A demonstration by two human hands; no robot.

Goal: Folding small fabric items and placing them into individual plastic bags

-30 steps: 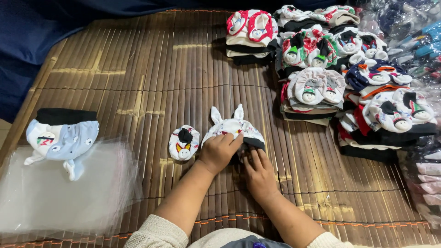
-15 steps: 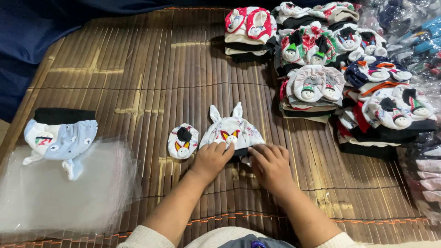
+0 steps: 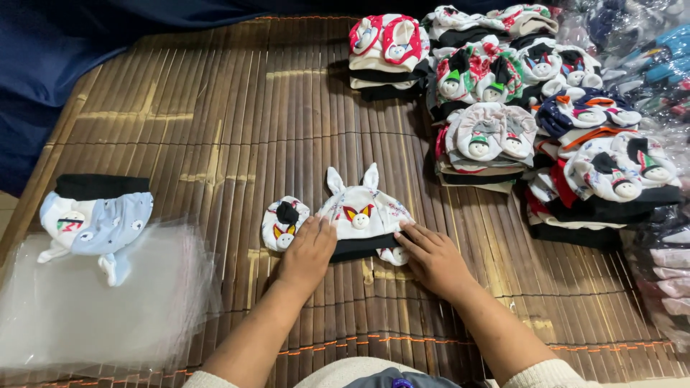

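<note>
Left hand (image 3: 307, 248) and right hand (image 3: 431, 257) pressing flat, fingers spread, gripping nothing, on white eared baby hat (image 3: 363, 215) at frame centre. Small mitten (image 3: 282, 224) lying just left. Blue set (image 3: 93, 219) resting on plastic bags (image 3: 100, 316), lower left. Many stacked sets (image 3: 546, 108) waiting, upper right.

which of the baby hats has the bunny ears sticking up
The white hat under both hands, mid-mat: two pointed ears stand up from its top, with a black band along its lower edge. The blue hat at left and the stacked hats at right show no such ears.
</note>
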